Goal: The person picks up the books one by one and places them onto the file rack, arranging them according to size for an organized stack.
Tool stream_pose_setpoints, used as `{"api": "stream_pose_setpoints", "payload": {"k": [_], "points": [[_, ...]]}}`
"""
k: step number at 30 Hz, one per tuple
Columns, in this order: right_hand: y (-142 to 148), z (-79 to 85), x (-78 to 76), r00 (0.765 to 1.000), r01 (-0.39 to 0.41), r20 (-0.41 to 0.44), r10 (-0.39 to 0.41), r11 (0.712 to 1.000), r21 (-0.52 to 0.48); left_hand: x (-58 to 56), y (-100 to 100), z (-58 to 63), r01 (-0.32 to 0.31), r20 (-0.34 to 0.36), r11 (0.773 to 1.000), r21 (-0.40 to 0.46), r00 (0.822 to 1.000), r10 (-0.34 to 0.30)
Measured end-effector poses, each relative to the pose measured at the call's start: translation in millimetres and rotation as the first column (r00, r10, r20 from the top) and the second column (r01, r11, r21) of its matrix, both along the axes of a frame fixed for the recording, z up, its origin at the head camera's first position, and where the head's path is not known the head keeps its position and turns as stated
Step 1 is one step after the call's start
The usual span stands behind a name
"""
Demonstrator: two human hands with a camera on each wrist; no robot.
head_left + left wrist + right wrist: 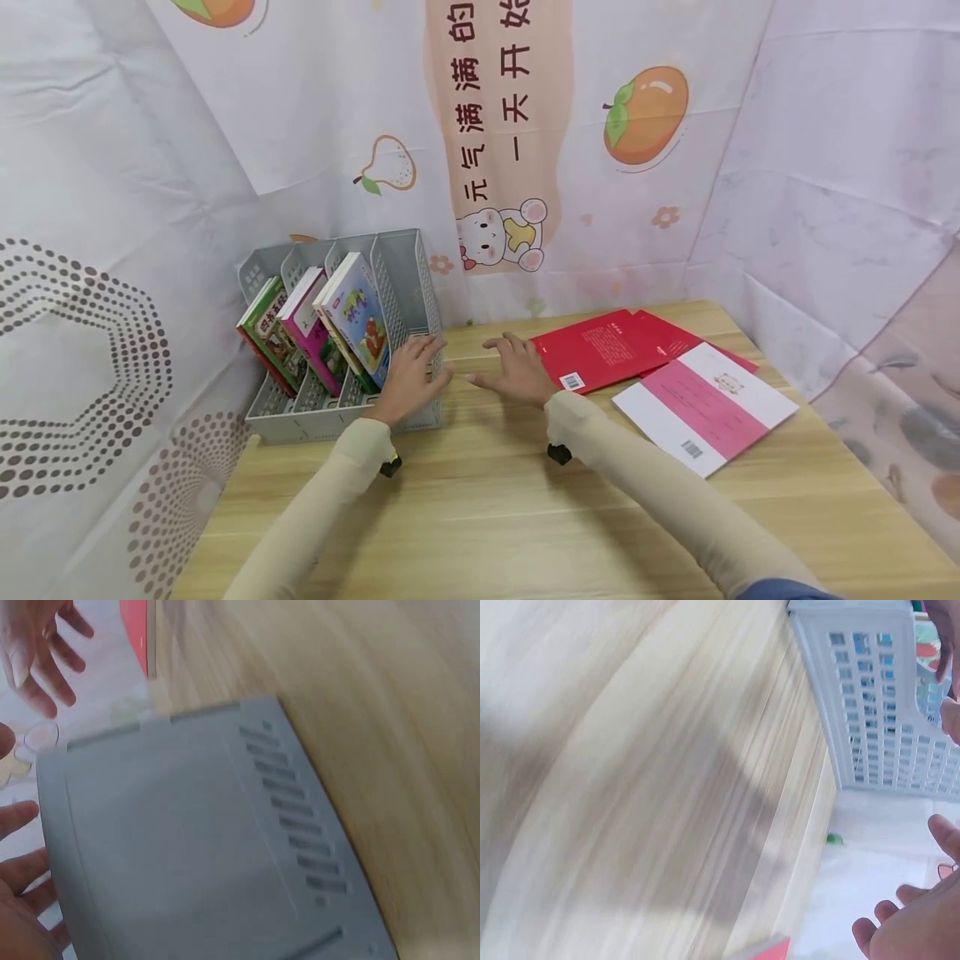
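A grey file rack (341, 423) with upright compartments stands at the left of the table. Its slots hold a green picture book (279, 333), a magenta-edged book (318, 337) and, further right, a book with a blue illustrated cover (363, 317). In the head view my left hand (408, 382) is over the rack's front right, its fingers loosely bent with nothing in them. Holding nothing, my right hand (517, 371) is spread above the table between the rack and the red books (600, 346). Seen from the left wrist, the fingers (26, 870) lie beside the rack's grey face (172, 840).
On the table's right, two red books partly overlap, and a white book with a pink band (708, 404) lies beside them. A printed cloth (337, 75) hangs behind the wooden table (480, 517). The rack's perforated side (870, 697) faces the right hand.
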State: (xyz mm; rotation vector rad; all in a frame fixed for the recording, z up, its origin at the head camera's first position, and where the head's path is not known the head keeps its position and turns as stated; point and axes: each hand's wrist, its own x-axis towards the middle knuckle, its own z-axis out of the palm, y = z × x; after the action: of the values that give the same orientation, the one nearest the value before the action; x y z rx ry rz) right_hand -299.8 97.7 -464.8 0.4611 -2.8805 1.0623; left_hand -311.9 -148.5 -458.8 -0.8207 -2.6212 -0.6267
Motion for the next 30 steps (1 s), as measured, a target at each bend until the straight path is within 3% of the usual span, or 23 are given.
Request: {"api": "stream_pose_setpoints", "payload": {"k": [4, 11, 14, 27, 30], "points": [[14, -3.6, -1.2, 1.0, 0.02, -0.006, -0.02, 0.999, 0.032, 2.0, 14, -2.1, 0.018, -0.008, 0.998, -0.055, 1.0, -0.019], [36, -7.9, -2.0, 0.997, 0.051, -0.062, -0.045, 0.994, 0.098, 3.6, 34, -6.2, -0.032, 0.061, 0.984, -0.176, 0.997, 0.044], [44, -10.5, -2.1, 0.995, 0.059, -0.087, -0.048, 0.99, 0.125, 4.7, 41, -9.3, -0.025, 0.07, 0.978, -0.209, 0.997, 0.041], [73, -15.4, 5.5, 0.993, 0.074, -0.1, -0.06, 0.986, 0.149, 6.9, 73, -18.0, 0.017, 0.065, 0.958, -0.287, 0.998, 0.002], [81, -18.6, 6.5, 0.993, 0.09, -0.09, -0.076, 0.983, 0.158, 6.0, 77, -23.4, 0.034, 0.064, 0.962, -0.269, 0.998, -0.018]]}}
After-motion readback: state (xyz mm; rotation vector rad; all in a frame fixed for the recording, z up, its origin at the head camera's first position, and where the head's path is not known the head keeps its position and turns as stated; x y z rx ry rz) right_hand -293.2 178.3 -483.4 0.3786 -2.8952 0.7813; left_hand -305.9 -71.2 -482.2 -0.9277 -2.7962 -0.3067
